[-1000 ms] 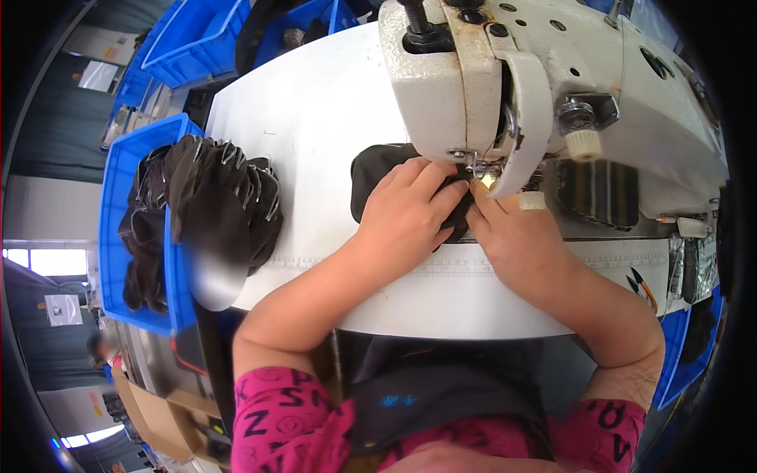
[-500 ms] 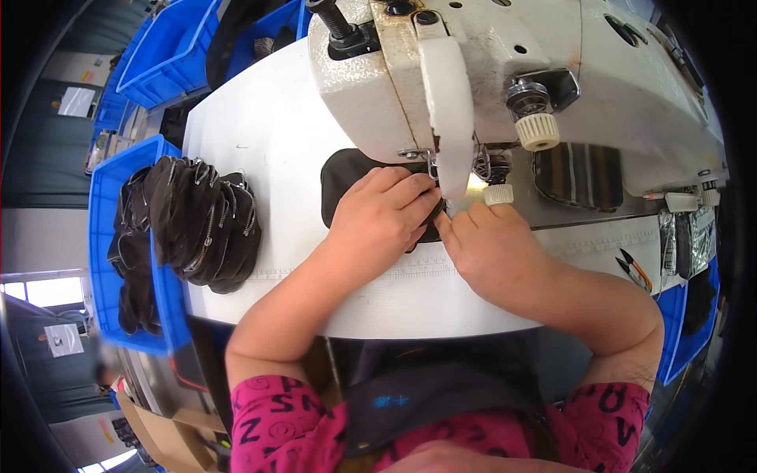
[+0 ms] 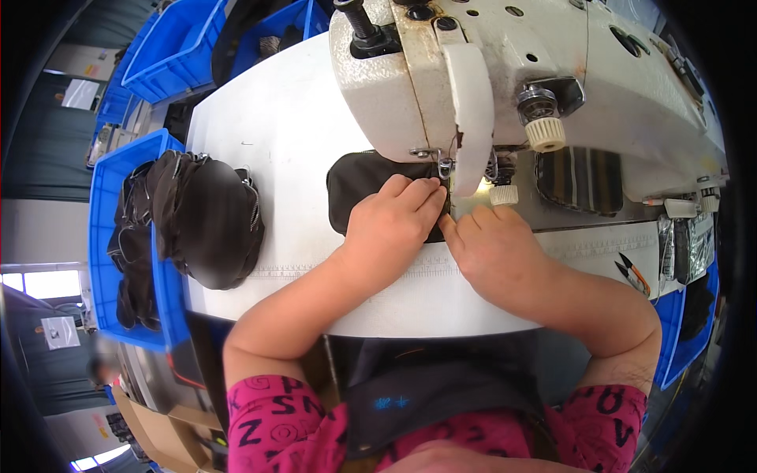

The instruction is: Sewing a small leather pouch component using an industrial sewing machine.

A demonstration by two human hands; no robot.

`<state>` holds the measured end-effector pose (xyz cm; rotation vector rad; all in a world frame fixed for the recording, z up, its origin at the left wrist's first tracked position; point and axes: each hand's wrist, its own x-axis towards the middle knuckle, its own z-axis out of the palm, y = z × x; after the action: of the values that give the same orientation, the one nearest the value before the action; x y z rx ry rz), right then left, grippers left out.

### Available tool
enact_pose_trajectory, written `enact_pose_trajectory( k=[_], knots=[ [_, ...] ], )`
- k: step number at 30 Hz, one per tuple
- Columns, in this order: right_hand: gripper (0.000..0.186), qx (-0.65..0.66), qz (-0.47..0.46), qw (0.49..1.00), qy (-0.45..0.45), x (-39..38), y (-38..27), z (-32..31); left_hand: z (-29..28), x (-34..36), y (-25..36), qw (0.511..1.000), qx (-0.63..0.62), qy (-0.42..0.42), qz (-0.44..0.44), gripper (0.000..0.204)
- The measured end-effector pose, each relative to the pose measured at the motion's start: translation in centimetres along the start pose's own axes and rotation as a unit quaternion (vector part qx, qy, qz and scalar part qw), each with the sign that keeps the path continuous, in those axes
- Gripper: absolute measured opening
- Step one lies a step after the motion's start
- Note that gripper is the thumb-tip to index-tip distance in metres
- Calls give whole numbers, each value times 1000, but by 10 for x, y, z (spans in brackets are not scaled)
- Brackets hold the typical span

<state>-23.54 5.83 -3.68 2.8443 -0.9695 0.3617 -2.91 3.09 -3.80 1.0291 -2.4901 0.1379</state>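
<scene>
A black fabric piece with rounded corners (image 3: 355, 189) lies flat on the white table under the sewing machine's (image 3: 386, 102) presser foot. My left hand (image 3: 390, 221) rests on its right part, fingers together and closed on the cloth, tips close to the foot. Just right of it, my right hand (image 3: 493, 244) has its thumb and forefinger pinched at the fabric's right edge. The thumbs and the exact grip are partly hidden beneath the fingers. A small lamp glow shows by the needle area, and the needle itself is hard to make out.
Several black zippered pouches (image 3: 209, 221) are heaped at the table's left edge, against a blue bin (image 3: 98, 236). A dark striped pad (image 3: 579, 181) lies under the machine arm. Orange-handled thread snips (image 3: 633, 274) lie at right. A printed ruler (image 3: 418, 266) runs along the table.
The fabric now lies flatter, with more of it showing left of my left hand. That hand has shifted slightly right and down, its fingers more bunched. The whole view has moved a little.
</scene>
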Motion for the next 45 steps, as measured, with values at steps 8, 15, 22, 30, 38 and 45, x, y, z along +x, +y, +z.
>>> enact_pose_trajectory(
  k=[8,15,22,30,38,45],
  knots=[
    [13,7,-6,999,-32,0,-1,-3,0,2,12,998,32,-22,-51,35],
    [31,7,18,1000,-13,1,1,-1,3,6,8,999,25,-2,-42,33],
    [39,0,22,1000,-21,3,6,-3,5,9,0,999,22,7,-34,32],
    [45,20,37,998,-39,3,10,-5,-5,8,-4,999,-13,-15,-41,32],
    [44,20,30,999,-39,4,9,-4,3,10,-5,999,-8,-3,-41,31],
    [47,2,42,998,-42,7,11,4,5,13,-10,999,5,17,-41,32]
  ],
)
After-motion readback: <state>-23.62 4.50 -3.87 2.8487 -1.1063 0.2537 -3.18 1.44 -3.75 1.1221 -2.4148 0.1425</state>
